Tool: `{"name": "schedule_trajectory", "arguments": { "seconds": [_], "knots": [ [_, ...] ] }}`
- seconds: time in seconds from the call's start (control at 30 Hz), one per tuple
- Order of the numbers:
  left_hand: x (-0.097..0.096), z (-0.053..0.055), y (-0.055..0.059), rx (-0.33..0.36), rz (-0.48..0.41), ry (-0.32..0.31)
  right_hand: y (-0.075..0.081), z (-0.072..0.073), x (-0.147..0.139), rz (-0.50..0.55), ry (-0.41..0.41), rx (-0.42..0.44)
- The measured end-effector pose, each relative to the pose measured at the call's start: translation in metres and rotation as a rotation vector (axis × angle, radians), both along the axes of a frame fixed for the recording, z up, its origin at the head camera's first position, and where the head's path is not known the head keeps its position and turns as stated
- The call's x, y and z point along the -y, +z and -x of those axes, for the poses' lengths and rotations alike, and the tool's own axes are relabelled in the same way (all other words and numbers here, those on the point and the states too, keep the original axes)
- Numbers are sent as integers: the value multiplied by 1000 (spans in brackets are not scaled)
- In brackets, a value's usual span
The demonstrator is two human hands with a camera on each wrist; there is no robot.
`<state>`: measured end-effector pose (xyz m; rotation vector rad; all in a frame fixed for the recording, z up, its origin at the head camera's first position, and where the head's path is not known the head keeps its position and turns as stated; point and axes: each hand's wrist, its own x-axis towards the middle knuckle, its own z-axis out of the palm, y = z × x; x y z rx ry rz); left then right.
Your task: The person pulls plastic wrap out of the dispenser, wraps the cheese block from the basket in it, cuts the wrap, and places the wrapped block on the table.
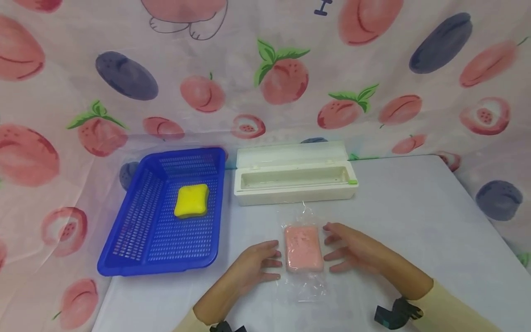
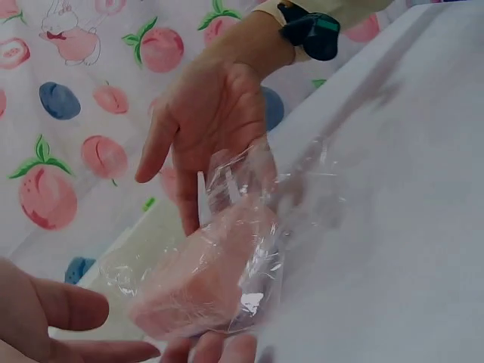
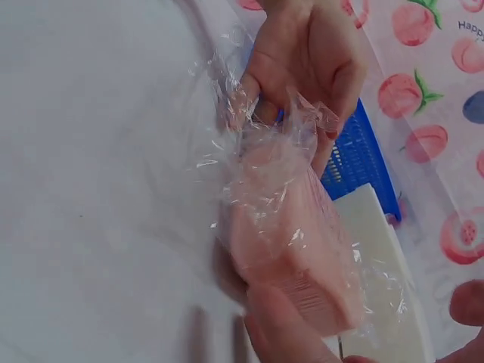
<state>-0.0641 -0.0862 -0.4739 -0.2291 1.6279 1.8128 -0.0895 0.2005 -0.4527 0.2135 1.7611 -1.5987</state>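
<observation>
A pink rectangular block (image 1: 304, 249) in a clear plastic wrapper (image 1: 304, 287) lies on the white tabletop between both hands. The wrapper's loose, crinkled ends stick out beyond the block at the far and near sides. On the block's left, my left hand (image 1: 256, 263) has its fingers spread and relaxed, with the fingertips close to the wrapper's edge. My right hand (image 1: 357, 249) faces it from the other side, fingers loosely extended along the right edge. Both wrist views show the pink block from its ends, with the shiny film overlapping the fingers of the opposite hand.
A blue perforated basket (image 1: 215, 258) stands at the left, holding a yellow sponge (image 1: 192, 201). Behind the block sits a long white box (image 1: 294, 196) with its lid (image 1: 290, 155) raised and a green tab at the right end. A fruit-patterned cloth (image 1: 232, 60) hangs at the back.
</observation>
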Motion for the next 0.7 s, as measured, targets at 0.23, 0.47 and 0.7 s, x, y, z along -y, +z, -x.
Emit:
{"name": "schedule_trajectory", "arguments": {
  "seconds": [0.23, 0.47, 0.7],
  "knots": [
    [3, -31, -1, 27, -48, -42, 0, -22, 0, 14, 52, 70],
    [-7, -41, 6, -78, -21, 19, -1, -29, 0, 179, 89, 63],
    [-4, -38, 2, -525, 232, -183, -2, -31, 1, -78, 266, -265]
  ]
}}
